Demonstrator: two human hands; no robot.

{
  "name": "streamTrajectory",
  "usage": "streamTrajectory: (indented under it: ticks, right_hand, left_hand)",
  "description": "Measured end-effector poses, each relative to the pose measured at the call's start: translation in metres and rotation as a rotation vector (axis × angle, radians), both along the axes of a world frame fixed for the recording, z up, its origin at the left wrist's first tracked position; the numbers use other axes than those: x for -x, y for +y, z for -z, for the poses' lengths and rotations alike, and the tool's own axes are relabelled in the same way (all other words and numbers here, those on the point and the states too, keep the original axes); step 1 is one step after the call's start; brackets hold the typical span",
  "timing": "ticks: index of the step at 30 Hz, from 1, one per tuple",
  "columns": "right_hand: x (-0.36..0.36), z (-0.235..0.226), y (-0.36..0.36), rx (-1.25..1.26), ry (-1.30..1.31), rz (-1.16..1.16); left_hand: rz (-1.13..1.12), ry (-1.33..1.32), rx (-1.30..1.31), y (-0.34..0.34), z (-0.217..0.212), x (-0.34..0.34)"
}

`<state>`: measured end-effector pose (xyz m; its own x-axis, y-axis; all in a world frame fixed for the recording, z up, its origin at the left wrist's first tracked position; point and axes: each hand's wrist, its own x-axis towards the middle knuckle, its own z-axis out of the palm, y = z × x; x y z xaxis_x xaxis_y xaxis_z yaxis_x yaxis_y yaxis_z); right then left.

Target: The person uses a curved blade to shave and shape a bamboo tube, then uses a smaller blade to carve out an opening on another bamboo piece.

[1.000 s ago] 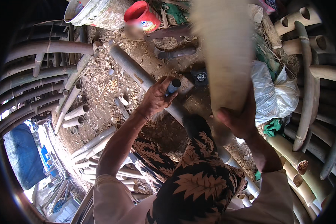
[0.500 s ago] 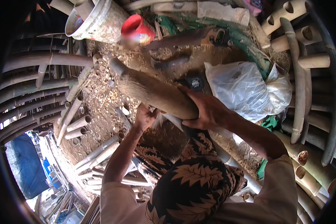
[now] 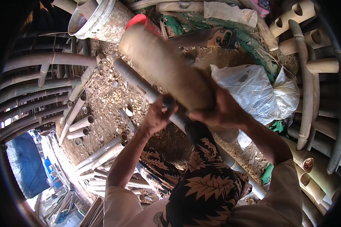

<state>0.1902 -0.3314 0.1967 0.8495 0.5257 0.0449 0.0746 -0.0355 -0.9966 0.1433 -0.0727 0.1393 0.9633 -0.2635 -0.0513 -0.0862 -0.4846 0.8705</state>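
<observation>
My right hand [image 3: 225, 109] grips the near end of a thick wooden club [image 3: 166, 66], which is smeared by motion and slants up to the left. Closed around a short tool with a dark round end [image 3: 168, 101], my left hand [image 3: 157, 116] is just below the club; the tool's kind and lower part are hidden. Under both hands runs a bamboo pole [image 3: 134, 78], sloping from the chip-covered ground toward my patterned trouser leg [image 3: 201, 147]. A small cut or chip [image 3: 141, 90] shows on the pole.
A white bucket [image 3: 102, 20] and a red container [image 3: 142, 20] stand far left. A handsaw [image 3: 197, 38] lies beyond the pole. To the right are a clear plastic sack [image 3: 246, 90] and bamboo pieces with holes [image 3: 293, 17]. Bamboo racks [image 3: 45, 60] line the left.
The club has risen away from the pole and now partly covers the red container. More of the pole shows. My left hand has shifted slightly right, and the tool's dark end has come into view.
</observation>
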Motion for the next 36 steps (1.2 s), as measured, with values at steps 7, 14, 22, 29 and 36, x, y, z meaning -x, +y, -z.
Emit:
streamTrajectory:
  ticks: [7,14,22,29,36]
  right_hand:
    - [-0.027,0.012,-0.030,-0.097,0.222,0.146]
    - [-0.042,0.016,-0.032,0.055,0.166,0.183]
    - [-0.063,0.001,-0.008,0.045,0.115,0.160]
    - [-0.072,0.002,0.009,-0.022,0.039,0.119]
    - [-0.073,0.002,0.027,-0.119,0.044,0.122]
  left_hand:
    - [-0.238,0.088,-0.185,0.004,0.001,-0.046]
    - [-0.297,0.140,-0.272,0.012,0.005,-0.049]
    - [-0.324,0.053,-0.167,0.022,0.016,-0.048]
    - [-0.271,-0.053,-0.222,0.033,0.027,-0.043]
    - [-0.325,0.059,-0.262,0.021,0.014,-0.040]
